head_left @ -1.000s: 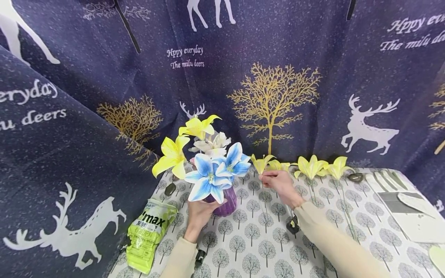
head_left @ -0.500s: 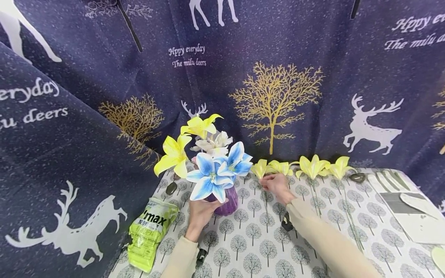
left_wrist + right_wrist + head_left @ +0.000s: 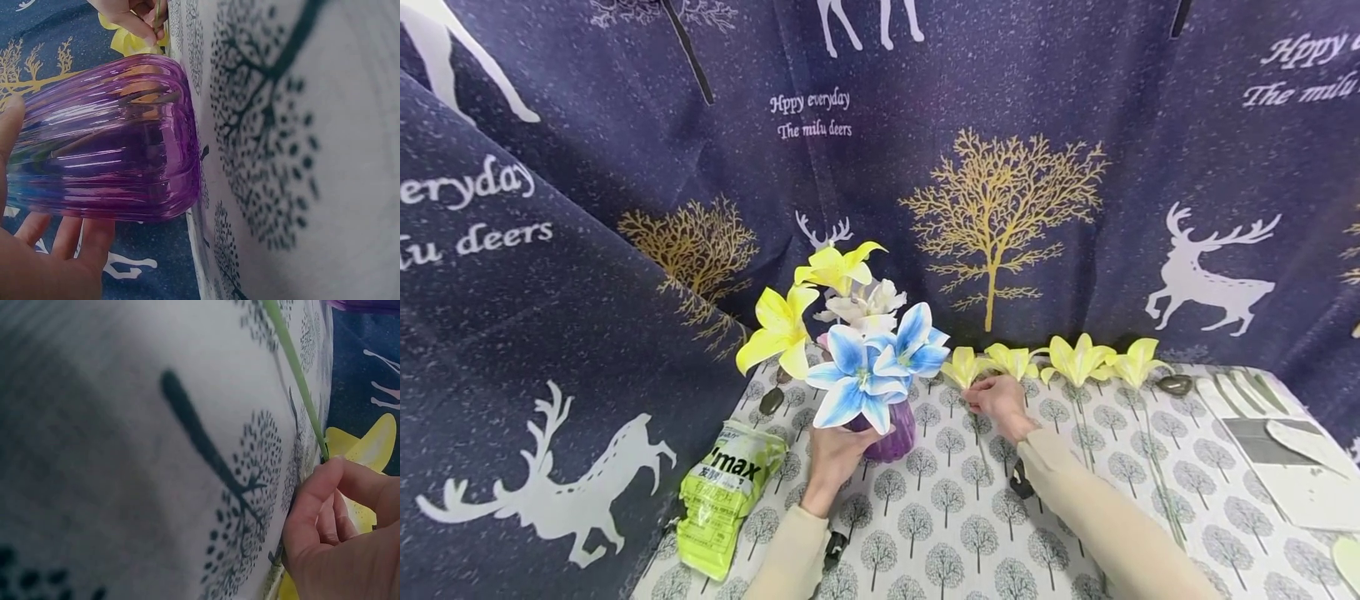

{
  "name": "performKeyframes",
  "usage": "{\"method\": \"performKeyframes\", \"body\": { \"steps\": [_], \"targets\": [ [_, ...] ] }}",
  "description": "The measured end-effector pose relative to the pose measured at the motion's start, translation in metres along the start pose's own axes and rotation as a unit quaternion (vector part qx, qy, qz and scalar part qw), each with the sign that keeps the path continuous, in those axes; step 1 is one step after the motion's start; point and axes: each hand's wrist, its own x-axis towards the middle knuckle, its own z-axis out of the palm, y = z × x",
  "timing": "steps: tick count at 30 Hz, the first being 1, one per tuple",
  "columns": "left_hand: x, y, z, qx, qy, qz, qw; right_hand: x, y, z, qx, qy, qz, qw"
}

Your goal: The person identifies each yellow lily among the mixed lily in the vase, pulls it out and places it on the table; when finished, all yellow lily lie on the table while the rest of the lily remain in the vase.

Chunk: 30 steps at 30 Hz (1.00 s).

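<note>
My left hand (image 3: 835, 458) grips a purple ribbed glass vase (image 3: 897, 435), which stands on the table. Through its wall stems show in the left wrist view, where fingers and thumb lie on either side of the vase (image 3: 112, 150). Blue-and-white lilies (image 3: 861, 383), yellow lilies (image 3: 778, 332) and a whitish bloom (image 3: 865, 308) rise from the vase. To the right of it, my right hand (image 3: 1000, 403) pinches the green stem (image 3: 299, 378) of a pale yellow lily (image 3: 964, 367) just below its bloom. That lily lies low at the table's back edge.
More pale yellow lilies (image 3: 1077, 360) lie along the back edge, stems toward me. A green-and-white bag (image 3: 722, 500) stands left. Dark stones (image 3: 1175, 384) sit at the back, and white-grey sheets (image 3: 1285, 450) lie right. Patterned cloth (image 3: 820, 183) hangs behind.
My right hand has lowered slightly with the pinched lily, whose bloom now sits a little lower. The left hand stays on the vase. The head view has shifted slightly.
</note>
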Motion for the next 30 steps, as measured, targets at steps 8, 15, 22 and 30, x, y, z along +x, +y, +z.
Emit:
{"method": "performKeyframes", "body": {
  "steps": [8,15,22,30],
  "targets": [
    [-0.002,-0.001,0.002,-0.031,0.006,-0.004,0.9995,-0.013,-0.006,-0.015,0.008,-0.033,-0.017,0.999],
    [-0.002,-0.004,0.002,-0.056,0.008,0.006,0.9984,-0.042,-0.051,-0.044,0.054,-0.039,-0.055,0.996],
    [0.0,-0.005,0.003,-0.06,0.013,0.014,0.998,-0.087,-0.13,-0.073,0.081,-0.041,-0.149,0.985],
    [0.003,-0.005,0.003,-0.077,-0.001,-0.004,0.997,-0.119,-0.198,-0.059,0.086,-0.067,-0.222,0.969]
  ]
}}
